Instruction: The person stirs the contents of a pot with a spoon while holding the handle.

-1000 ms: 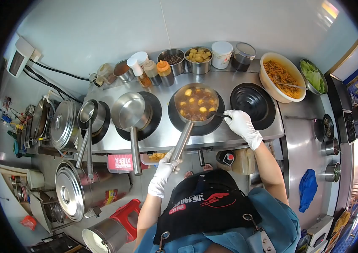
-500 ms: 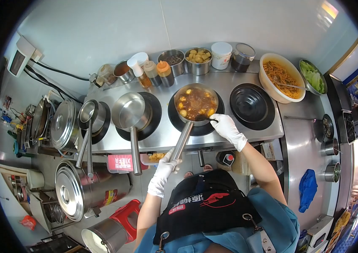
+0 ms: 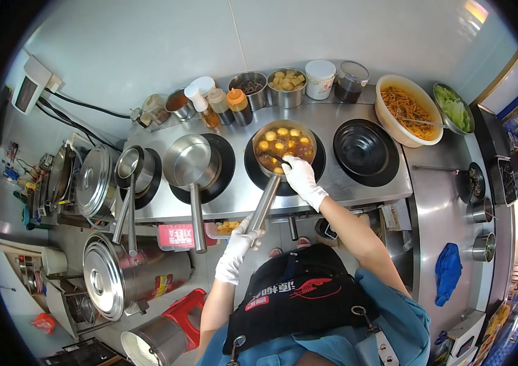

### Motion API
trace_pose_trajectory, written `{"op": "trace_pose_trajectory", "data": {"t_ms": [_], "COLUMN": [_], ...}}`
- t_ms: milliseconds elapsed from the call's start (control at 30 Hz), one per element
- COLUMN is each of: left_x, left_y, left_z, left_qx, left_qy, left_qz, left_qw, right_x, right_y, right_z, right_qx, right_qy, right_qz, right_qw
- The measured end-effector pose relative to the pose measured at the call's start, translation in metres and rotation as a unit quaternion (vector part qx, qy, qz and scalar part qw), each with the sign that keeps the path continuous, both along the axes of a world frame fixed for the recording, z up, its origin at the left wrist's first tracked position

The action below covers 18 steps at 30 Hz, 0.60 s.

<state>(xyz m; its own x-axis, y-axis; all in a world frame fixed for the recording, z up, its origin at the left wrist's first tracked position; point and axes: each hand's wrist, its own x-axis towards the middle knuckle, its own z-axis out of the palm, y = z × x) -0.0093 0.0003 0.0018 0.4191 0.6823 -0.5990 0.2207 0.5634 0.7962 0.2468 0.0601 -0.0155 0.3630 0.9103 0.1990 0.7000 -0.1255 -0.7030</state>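
Gloved in white, my left hand is wrapped round the long handle of a steel saucepan. The saucepan stands on the burner at the centre and holds brown liquid with several yellow and pale round pieces. My right hand, also in a white glove, is closed on a black utensil, whose far end dips into the pan at its left side. The utensil's tip is hidden in the liquid.
Left of the pan are a second saucepan and stacked small pans. A black burner plate lies to the right. Bottles and tubs line the back, with a shredded-food basin at the back right.
My right hand has moved left with the black utensil, from the pan's right side towards its lower left. More round pieces show at the surface. My left hand keeps its hold.
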Motion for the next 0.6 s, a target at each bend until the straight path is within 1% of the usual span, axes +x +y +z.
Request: {"op": "trace_pose_trajectory", "data": {"t_ms": [33, 100, 167, 300, 367, 500, 600], "left_x": [0.0, 0.0, -0.001, -0.001, -0.001, 0.001, 0.0], "left_y": [0.0, 0.001, 0.0, 0.0, 0.0, 0.0, 0.0], "left_z": [0.0, -0.001, -0.003, -0.002, -0.001, 0.002, 0.001], "left_qx": [0.002, 0.004, -0.004, -0.006, -0.006, -0.002, -0.005], "left_qy": [0.002, 0.003, -0.007, -0.013, -0.014, -0.007, -0.007], "left_qz": [0.001, 0.002, 0.007, 0.006, 0.01, 0.01, 0.01], "left_qw": [1.0, 1.0, 1.0, 1.0, 1.0, 1.0, 1.0], "right_x": [0.001, 0.005, 0.012, 0.029, 0.041, 0.064, 0.077], "right_y": [0.003, 0.005, 0.003, -0.01, -0.017, -0.037, -0.054], "right_z": [-0.002, -0.005, -0.004, 0.011, 0.018, 0.036, 0.049], "right_qx": [0.018, 0.02, 0.091, 0.079, 0.115, 0.097, 0.049], "right_qy": [-0.007, -0.001, 0.001, 0.016, 0.021, 0.044, 0.047], "right_qz": [0.003, -0.002, 0.005, 0.005, 0.001, -0.001, -0.004], "right_qw": [1.0, 1.0, 0.996, 0.997, 0.993, 0.994, 0.998]}}
